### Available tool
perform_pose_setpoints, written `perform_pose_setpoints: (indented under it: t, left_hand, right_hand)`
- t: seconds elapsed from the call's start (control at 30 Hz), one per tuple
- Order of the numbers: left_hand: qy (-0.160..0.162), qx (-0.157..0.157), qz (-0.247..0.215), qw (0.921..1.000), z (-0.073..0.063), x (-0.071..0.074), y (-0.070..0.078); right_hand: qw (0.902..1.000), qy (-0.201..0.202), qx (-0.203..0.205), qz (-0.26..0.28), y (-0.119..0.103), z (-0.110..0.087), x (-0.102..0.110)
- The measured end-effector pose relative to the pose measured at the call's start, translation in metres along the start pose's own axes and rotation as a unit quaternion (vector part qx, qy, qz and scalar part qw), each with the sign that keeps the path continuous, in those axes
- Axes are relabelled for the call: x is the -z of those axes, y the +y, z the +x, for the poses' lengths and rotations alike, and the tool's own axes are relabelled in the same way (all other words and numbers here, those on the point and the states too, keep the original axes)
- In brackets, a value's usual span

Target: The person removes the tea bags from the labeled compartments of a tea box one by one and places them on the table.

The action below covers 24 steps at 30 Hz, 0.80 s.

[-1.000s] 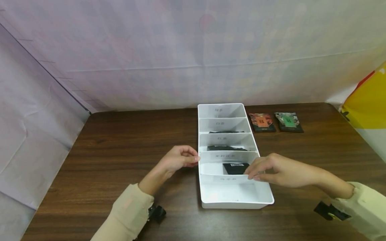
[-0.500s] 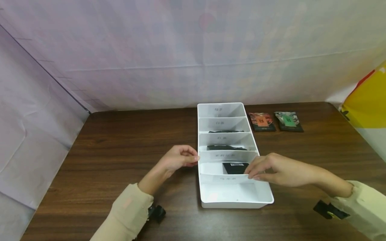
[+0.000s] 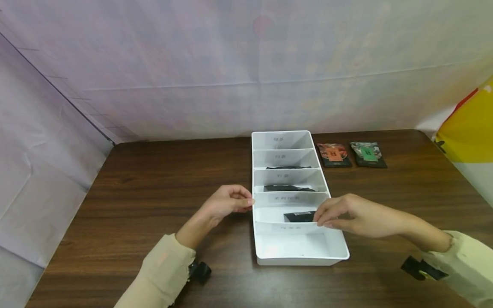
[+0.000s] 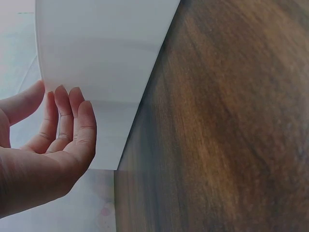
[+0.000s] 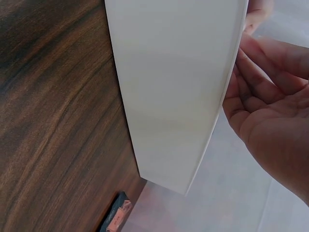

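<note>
Head view: the right hand (image 3: 348, 215) pinches a black packet (image 3: 298, 217) inside the second-nearest compartment of the white tray (image 3: 302, 261); the left hand (image 3: 230, 201) pinches its left rim. Left wrist view: fingers at that rim. Right wrist view: fingers over the opposite rim (packet hidden).

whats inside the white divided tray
Far to near: a dark packet, a second packet, both hidden lower down by dividers, and a third packet, its right end covered by the right hand.

Black, white-marked packet (image 3: 298, 217) in the second-nearest compartment (image 3: 269, 214) of a long white five-compartment box (image 3: 290, 246)
</note>
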<state>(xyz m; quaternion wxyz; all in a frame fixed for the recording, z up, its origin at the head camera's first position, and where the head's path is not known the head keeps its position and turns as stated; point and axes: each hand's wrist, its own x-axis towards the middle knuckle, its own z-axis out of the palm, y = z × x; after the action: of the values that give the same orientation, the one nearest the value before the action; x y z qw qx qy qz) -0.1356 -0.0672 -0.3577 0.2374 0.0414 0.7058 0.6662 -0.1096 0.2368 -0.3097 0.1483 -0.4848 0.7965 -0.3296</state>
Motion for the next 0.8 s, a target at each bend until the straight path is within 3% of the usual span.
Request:
perform_pose_setpoints:
  t: [0.8]
  left_hand:
    - [-0.004, 0.000, -0.001, 1.0000, -0.0013, -0.0004, 0.0008]
  right_hand:
    - [0.9996, 0.008, 0.016, 0.022, -0.0002, -0.0010, 0.0021]
